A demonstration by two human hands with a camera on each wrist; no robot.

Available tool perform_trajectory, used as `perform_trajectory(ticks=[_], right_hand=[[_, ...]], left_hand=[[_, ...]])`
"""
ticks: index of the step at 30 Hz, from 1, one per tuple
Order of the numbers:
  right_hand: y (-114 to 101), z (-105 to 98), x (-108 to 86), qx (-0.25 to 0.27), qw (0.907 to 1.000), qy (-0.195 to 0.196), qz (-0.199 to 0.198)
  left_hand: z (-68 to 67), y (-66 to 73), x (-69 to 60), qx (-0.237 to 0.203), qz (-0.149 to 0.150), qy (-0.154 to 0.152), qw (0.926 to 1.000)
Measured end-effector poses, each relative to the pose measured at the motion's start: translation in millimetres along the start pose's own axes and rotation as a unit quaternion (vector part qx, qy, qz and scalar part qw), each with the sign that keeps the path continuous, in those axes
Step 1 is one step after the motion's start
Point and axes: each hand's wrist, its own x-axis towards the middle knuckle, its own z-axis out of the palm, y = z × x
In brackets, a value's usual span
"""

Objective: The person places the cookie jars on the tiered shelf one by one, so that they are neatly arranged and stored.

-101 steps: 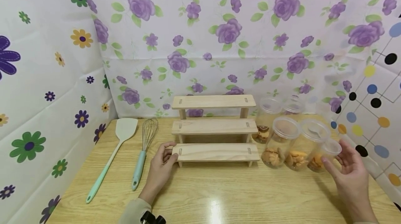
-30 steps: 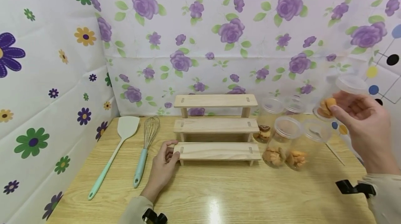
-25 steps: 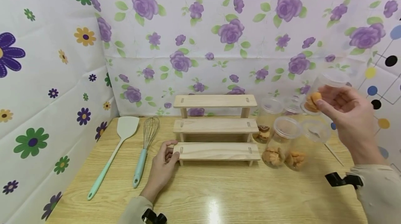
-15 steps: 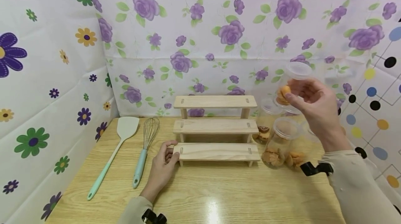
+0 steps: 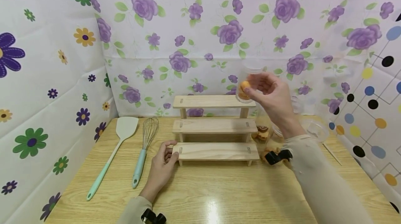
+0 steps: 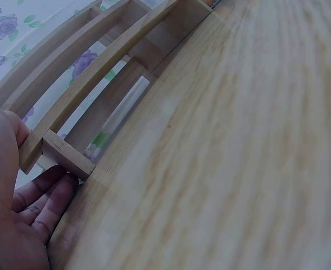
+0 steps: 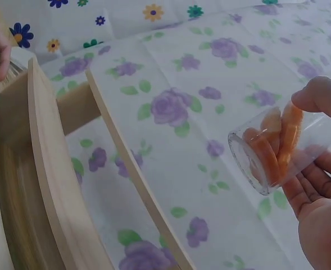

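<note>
Backdrop: rose-printed cloth point(image 5: 206, 74) at the back, differently patterned cloth on both sides.
Worktop point(image 5: 188, 189): wood-grained, carrying rack, utensils and jars.
Rack point(image 5: 214, 125): three-tiered, pale wood, stepping up away from the person; long axis left to right.
Standing jars point(image 5: 262, 126): grouped near the rack's right end, partly behind the right sleeve; count unclear.
Utensils: spatula point(image 5: 125, 129) and whisk point(image 5: 140, 164), left of the rack, handles toward the person.
Right hand point(image 5: 272, 93): up at the rack's right end, thumb and fingers grasping one jar; the nearer hand to the top board point(image 5: 208, 101).
Left hand point(image 5: 162, 164): grasping the lowest board's left end, thumb on top, fingers low by the leg.
Held jar point(image 5: 243, 93): above the top board's right end, not touching; long axis roughly upright, crossing the board's length, base toward the wood. Judged key relation: the gap between base and board. Front-to-back alignment: cannot tell.
Jar contents: orange pieces point(image 7: 289, 147) near the base.
</note>
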Motion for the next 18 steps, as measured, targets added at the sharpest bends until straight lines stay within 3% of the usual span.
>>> perform_trajectory(ticks=[13,18], right_hand=[[16.8,66.2,27.5,0.029,0.9976,-0.045,0.045],[26.1,92.6,36.4,0.037,0.9970,-0.053,0.043]], left_hand=[[-0.7,-0.3,-0.3,-0.005,0.001,-0.004,1.0000],[0.1,1.2,-0.7,-0.008,0.003,-0.005,1.0000]])
